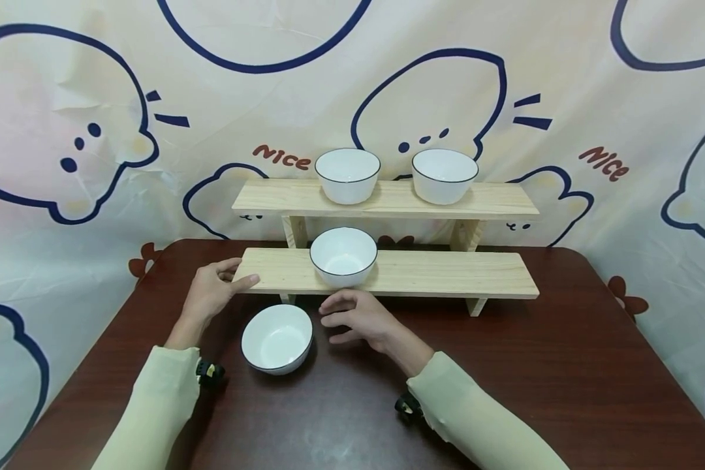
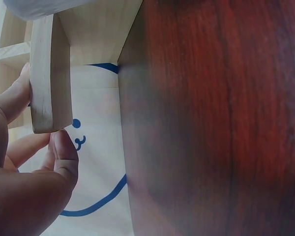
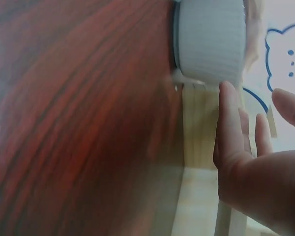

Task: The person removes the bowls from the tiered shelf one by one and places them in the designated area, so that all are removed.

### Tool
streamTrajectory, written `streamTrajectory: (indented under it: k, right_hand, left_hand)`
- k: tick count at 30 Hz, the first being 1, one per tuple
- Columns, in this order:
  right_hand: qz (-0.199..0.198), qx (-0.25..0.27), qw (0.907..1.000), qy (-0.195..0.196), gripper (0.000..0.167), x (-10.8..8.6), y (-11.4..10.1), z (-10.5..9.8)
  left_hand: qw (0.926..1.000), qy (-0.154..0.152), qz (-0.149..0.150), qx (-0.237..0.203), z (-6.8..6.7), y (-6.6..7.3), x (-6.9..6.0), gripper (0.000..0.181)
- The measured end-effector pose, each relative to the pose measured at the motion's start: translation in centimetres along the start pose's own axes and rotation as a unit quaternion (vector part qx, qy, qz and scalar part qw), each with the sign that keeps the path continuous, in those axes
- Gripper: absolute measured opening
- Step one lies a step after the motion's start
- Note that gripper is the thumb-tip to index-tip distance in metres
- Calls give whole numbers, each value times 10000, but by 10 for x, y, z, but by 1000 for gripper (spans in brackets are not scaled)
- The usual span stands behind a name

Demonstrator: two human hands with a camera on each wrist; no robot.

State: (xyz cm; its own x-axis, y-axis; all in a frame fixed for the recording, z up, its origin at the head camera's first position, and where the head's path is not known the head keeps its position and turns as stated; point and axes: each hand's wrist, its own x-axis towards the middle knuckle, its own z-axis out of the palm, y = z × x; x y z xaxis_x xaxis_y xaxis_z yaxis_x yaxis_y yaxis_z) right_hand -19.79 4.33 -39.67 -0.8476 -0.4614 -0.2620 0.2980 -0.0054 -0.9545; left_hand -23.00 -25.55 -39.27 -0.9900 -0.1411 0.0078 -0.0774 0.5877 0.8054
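My left hand [image 1: 207,297] grips the left end of the lower shelf board [image 1: 446,274], thumb on top; in the left wrist view the fingers [image 2: 64,152] lie on the other side of the board [image 2: 50,78]. One white, dark-rimmed bowl [image 1: 343,254] stands on that board, left of its middle. A similar bowl [image 1: 277,339] sits upright on the table between my hands. My right hand [image 1: 367,321] holds nothing, its fingers spread just right of the table bowl and below the shelf bowl. The right wrist view shows this hand [image 3: 255,172] beside a white bowl [image 3: 211,42].
Two more white bowls [image 1: 348,176] [image 1: 444,176] stand on the upper shelf board [image 1: 258,196] of the wooden rack. The rack is at the back of the dark brown table [image 1: 534,365], before a patterned cloth backdrop [image 1: 305,111]. Its right front leg [image 1: 476,306] rests on the table.
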Motion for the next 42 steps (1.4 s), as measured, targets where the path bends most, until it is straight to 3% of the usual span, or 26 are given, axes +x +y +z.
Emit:
streamTrajectory:
  k: [17,26,31,42]
  right_hand:
    - [-330,110,9994,72,38,-21,-21,-38]
    - [-496,209,9984,149,27,-22,-29,-51]
    - [-557,366,9972,339,23,-22,-32,-57]
    - [-828,705,9897,931,36,-18,-41,-62]
  left_hand:
    - [10000,-34,35,27,0,1,0,68]
    - [10000,2,44,36,0,0,0,68]
    - [10000,7,3,36,0,1,0,68]
    - [10000,31,-12,48,0,0,1,68]
